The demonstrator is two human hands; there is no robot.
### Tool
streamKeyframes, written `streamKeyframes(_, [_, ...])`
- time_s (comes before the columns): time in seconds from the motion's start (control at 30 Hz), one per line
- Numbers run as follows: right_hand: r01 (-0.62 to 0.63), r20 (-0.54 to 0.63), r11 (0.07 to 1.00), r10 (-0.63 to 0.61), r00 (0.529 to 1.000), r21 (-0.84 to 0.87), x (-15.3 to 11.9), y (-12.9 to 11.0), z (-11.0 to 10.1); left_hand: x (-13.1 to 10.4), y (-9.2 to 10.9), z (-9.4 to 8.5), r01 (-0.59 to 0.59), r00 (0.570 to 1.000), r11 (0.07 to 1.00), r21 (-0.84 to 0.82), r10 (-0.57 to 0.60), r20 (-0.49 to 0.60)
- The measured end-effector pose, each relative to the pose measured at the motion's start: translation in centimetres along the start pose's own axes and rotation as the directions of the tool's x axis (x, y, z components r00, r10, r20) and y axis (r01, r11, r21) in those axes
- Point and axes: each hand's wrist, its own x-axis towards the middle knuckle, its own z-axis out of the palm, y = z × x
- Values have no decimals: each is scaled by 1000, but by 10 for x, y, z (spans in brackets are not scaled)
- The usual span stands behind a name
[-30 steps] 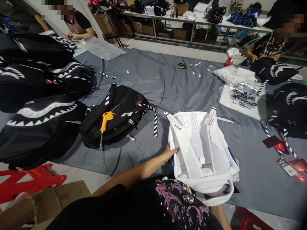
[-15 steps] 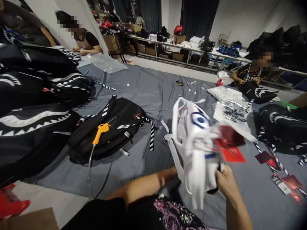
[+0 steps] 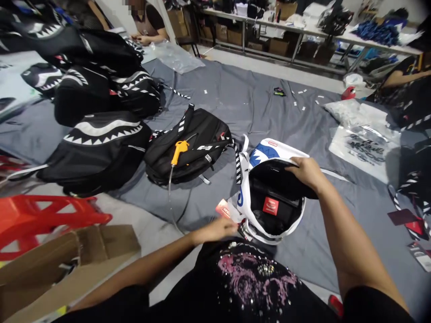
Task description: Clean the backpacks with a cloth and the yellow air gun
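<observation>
The white backpack (image 3: pixel 269 186) is seen right of centre in the frame, between the two hands, its rounded mouth spread open. The edge of the opening is pinched by the right hand (image 3: pixel 308 172); the left hand (image 3: pixel 218 229) is held just beside the bag's lower left, near a red tag (image 3: pixel 223 208), and whether anything is gripped there cannot be told. Black lining is exposed, with a red label (image 3: pixel 270 206) whose lettering cannot be read. Jagged white teeth are shown on blue above. Wrinkled gray cloth (image 3: pixel 242 112) is spread beneath.
</observation>
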Motion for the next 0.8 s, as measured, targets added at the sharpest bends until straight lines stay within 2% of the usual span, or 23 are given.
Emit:
streamKeyframes(0.03, [4, 11, 996, -4, 1000, -88, 4, -9, -3, 4, 0, -17, -68, 988, 996, 52, 75, -136])
streamKeyframes(0.07, [9, 27, 987, -5, 1000, -161, 4, -20, -4, 9, 2, -38, -134, 931, 982, 131, 170, -322])
streamKeyframes(0.1, [17, 44, 977, -8, 999, -214, 1, -30, -1, 16, 6, -61, -169, 811, 959, 227, 267, -522])
streamKeyframes(0.13, [32, 59, 967, -18, 998, -253, -5, -38, 5, 23, 11, -86, -149, 652, 938, 311, 330, -682])
streamKeyframes(0.17, [39, 76, 962, -19, 997, -272, -12, -44, 14, 31, 16, -112, -85, 506, 929, 361, 353, -787])
streamKeyframes(0.2, [56, 110, 962, -27, 994, -266, -20, -46, 26, 37, 21, -140, -3, 405, 928, 373, 342, -848])
streamKeyframes(0.23, [65, 149, 965, -28, 988, -252, -27, -45, 38, 44, 24, -167, 75, 340, 934, 348, 304, -890])
streamKeyframes(0.27, [44, 167, 967, -2, 986, -252, -33, -42, 51, 51, 27, -192, 132, 300, 943, 307, 257, -919])
streamKeyframes(0.33, [0, 181, 971, 45, 983, -240, -40, -35, 69, 66, 30, -232, 182, 271, 959, 217, 163, -949])
streamKeyframes(0.4, [-101, 137, 961, 140, 981, -258, -48, -37, 74, 80, 29, -256, 176, 281, 970, 167, 113, -953])
streamKeyframes(0.47, [-183, 26, 933, 201, 979, -310, -56, -48, 69, 88, 24, -267, 150, 322, 977, 153, 98, -942])
streamKeyframes(0.53, [-214, -127, 895, 178, 976, -390, -60, -64, 63, 88, 16, -274, 103, 367, 981, 167, 119, -922])
streamKeyframes(0.6, [-266, -280, 840, 142, 949, -474, -61, -78, 61, 83, 7, -279, 32, 366, 980, 195, 170, -915])
streamKeyframes(0.67, [-343, -387, 788, 146, 910, -511, -61, -88, 65, 72, 0, -279, -82, 267, 968, 237, 250, -930])
streamKeyframes(0.73, [-441, -482, 750, 187, 856, -493, -61, -96, 73, 55, -1, -267, -235, 153, 916, 324, 364, -919])
streamKeyframes(0.77, [-493, -529, 734, 215, 821, -467, -61, -100, 78, 44, 2, -255, -300, 121, 878, 373, 423, -898])
streamKeyframes(0.8, [-542, -573, 720, 244, 782, -433, -62, -104, 82, 32, 7, -240, -365, 113, 830, 421, 489, -865])
